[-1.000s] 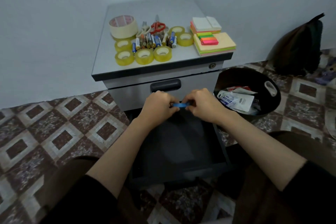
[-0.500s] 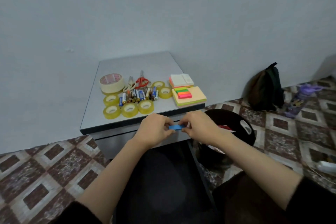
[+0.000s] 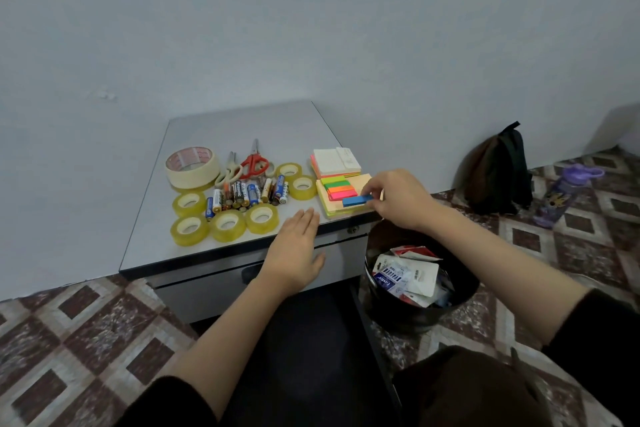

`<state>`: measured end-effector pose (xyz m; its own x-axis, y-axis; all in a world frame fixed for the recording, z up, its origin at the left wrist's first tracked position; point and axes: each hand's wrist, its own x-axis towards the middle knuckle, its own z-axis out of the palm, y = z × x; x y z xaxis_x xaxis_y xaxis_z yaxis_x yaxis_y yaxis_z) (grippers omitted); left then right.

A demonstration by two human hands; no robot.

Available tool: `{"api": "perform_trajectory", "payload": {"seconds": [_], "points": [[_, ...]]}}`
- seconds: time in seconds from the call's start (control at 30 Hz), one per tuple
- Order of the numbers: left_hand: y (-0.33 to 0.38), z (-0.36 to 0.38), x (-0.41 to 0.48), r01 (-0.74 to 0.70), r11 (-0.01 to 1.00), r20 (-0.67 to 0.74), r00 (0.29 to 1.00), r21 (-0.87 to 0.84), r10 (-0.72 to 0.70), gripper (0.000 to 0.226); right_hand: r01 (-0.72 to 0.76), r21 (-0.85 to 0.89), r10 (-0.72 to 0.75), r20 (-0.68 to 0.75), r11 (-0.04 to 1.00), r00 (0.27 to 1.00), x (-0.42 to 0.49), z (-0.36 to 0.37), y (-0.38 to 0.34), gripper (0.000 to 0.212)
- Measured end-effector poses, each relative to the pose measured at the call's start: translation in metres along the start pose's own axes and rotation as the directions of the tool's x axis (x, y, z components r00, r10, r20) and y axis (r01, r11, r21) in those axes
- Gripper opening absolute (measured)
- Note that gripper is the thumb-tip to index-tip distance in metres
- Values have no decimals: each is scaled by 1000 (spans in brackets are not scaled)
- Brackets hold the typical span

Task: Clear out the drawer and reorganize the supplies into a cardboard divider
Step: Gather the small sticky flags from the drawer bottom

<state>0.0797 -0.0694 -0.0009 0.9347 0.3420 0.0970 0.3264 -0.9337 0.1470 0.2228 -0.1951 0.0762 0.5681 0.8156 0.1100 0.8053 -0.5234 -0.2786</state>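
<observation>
My right hand [image 3: 394, 199] pinches a blue strip of sticky tabs [image 3: 356, 200] over the yellow sticky-note pad [image 3: 360, 184], just below the row of green, orange and pink tabs [image 3: 337, 187]. My left hand [image 3: 294, 253] hovers flat with straight fingers over the cabinet's front edge, holding nothing. On the grey cabinet top [image 3: 242, 128] lie several yellow tape rolls [image 3: 227, 225], a wide beige tape roll [image 3: 192, 166], batteries [image 3: 247, 196], two pairs of scissors [image 3: 254, 163] and a white-and-pink note stack [image 3: 334, 163]. The open dark drawer [image 3: 304, 340] lies below my arms.
A black bin [image 3: 415, 319] with torn packaging stands on the floor right of the drawer. A dark backpack [image 3: 495, 173] leans on the wall further right, with a purple bottle [image 3: 564, 194] beside it. Patterned tiles cover the floor.
The left hand let go of the blue strip and opened flat. The right hand carried the strip up and right onto the yellow pad. My view rose from the drawer toward the cabinet top.
</observation>
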Motion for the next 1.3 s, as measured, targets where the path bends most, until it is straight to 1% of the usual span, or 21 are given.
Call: {"api": "perform_trajectory", "payload": {"seconds": [0.03, 0.1, 0.23, 0.33, 0.47, 0.57, 0.67, 0.73, 0.8, 1.07, 1.17, 1.23, 1.3], "points": [[0, 4, 2, 0, 999, 0, 1000, 48, 0, 72, 1, 4, -1, 6, 1000, 1000, 4, 1, 0, 27], [-2, 10, 4, -2, 997, -13, 1000, 81, 3, 75, 3, 10, -3, 20, 1000, 1000, 11, 3, 1, 27], [-6, 18, 0, -49, 998, -78, 996, 41, 52, 78, 16, 25, -17, 40, 1000, 999, 19, 12, 1, 27], [-7, 20, 0, -68, 997, -110, 991, 40, 72, 80, 23, 1, -23, 52, 1000, 998, 23, 20, 1, 27], [-6, 22, -1, -66, 997, -115, 991, 33, 70, 84, 20, 21, -21, 41, 1000, 999, 25, 24, 2, 28], [-4, 20, -3, -69, 995, -99, 992, 69, 75, 90, 24, 40, -25, 38, 999, 999, 26, 24, 2, 27], [-3, 21, -4, -75, 993, -96, 992, 94, 84, 91, 28, 52, -30, 38, 998, 999, 27, 25, 1, 27], [-3, 22, -4, -66, 994, -131, 988, 87, 77, 92, 31, 54, -33, 35, 998, 999, 28, 26, 1, 26], [0, 21, -4, -54, 995, -131, 989, 82, 64, 92, 35, 52, -37, 31, 998, 999, 29, 26, 1, 25], [-1, 21, -4, -22, 993, -110, 993, 113, 35, 92, 14, 74, -13, -21, 997, 1000, 27, 25, -1, 23], [0, 20, -3, -12, 994, -90, 996, 109, 22, 93, -4, 109, 15, -97, 994, 995, 21, 23, -3, 21], [1, 19, -3, -10, 994, -83, 996, 105, 19, 93, 14, 89, 0, -155, 996, 988, 14, 23, -5, 23], [1, 19, -2, -9, 994, -81, 997, 109, 18, 92, 38, 26, -33, -165, 999, 986, 7, 26, -8, 27]]}}
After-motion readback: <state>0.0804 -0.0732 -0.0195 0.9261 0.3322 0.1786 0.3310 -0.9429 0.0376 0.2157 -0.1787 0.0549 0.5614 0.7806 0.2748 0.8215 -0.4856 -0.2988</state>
